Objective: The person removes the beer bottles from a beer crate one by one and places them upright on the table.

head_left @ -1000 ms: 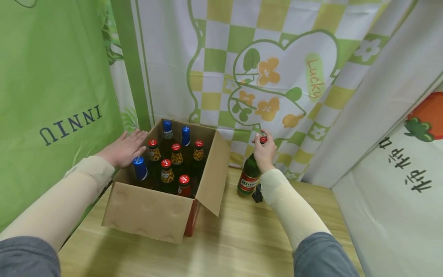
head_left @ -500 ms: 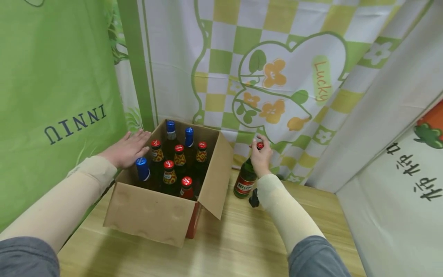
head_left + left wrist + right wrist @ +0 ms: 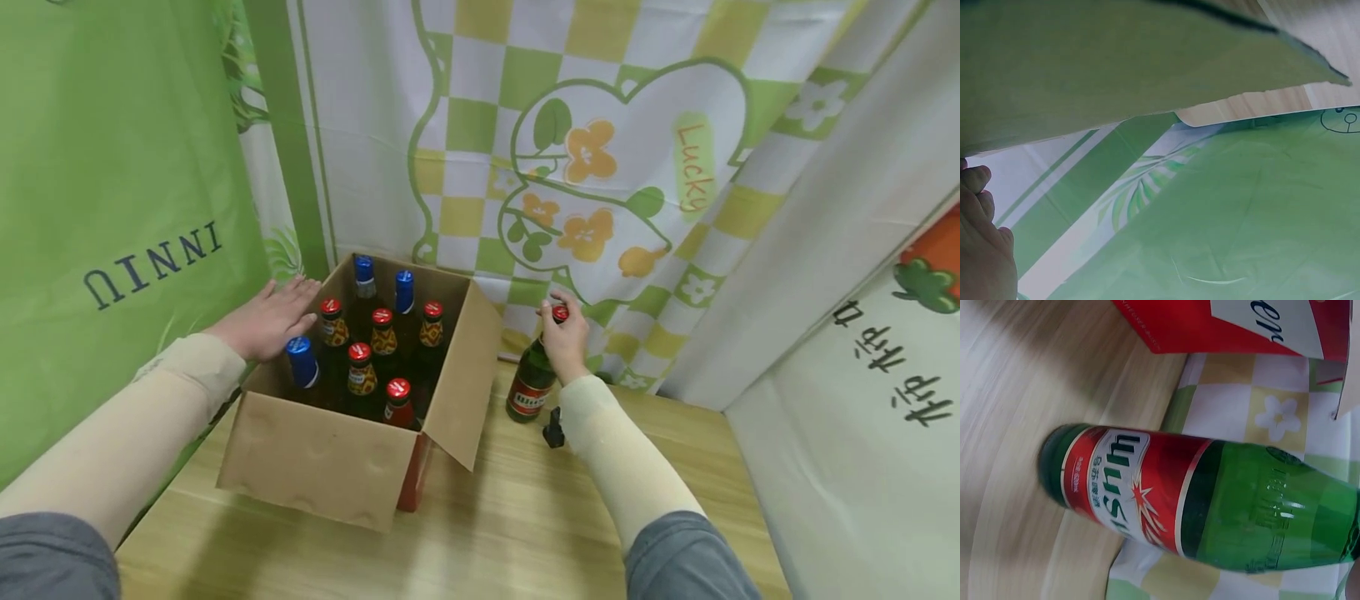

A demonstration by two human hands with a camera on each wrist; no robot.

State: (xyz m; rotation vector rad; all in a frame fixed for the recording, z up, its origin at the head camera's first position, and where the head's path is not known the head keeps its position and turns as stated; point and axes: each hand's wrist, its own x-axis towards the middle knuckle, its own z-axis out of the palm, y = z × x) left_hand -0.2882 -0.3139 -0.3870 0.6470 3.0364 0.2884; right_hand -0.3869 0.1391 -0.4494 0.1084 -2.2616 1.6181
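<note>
My right hand (image 3: 564, 337) grips the neck of a green beer bottle (image 3: 531, 385) with a red cap. The bottle stands on the wooden table, right of an open cardboard box (image 3: 318, 454). In the right wrist view its red and white label (image 3: 1125, 481) is plain. My left hand (image 3: 273, 319) lies with straight fingers along the box's left side. A raised flap (image 3: 1116, 69) fills the top of the left wrist view, and the fingers (image 3: 982, 187) show at its left. Inside the box stand several bottles, some with red caps (image 3: 360, 353), some with blue foil tops (image 3: 302, 350).
Flaps hang out at the box's front and right (image 3: 465, 392). A checkered curtain (image 3: 480, 125) hangs behind, a green cloth (image 3: 127, 167) to the left and a white wall covering (image 3: 847, 467) to the right. A small black device (image 3: 554, 427) sits by my right wrist.
My right hand and the green bottle have shifted slightly left, toward the box. The left hand stays at the box's left side. The head view has wobbled a little.
</note>
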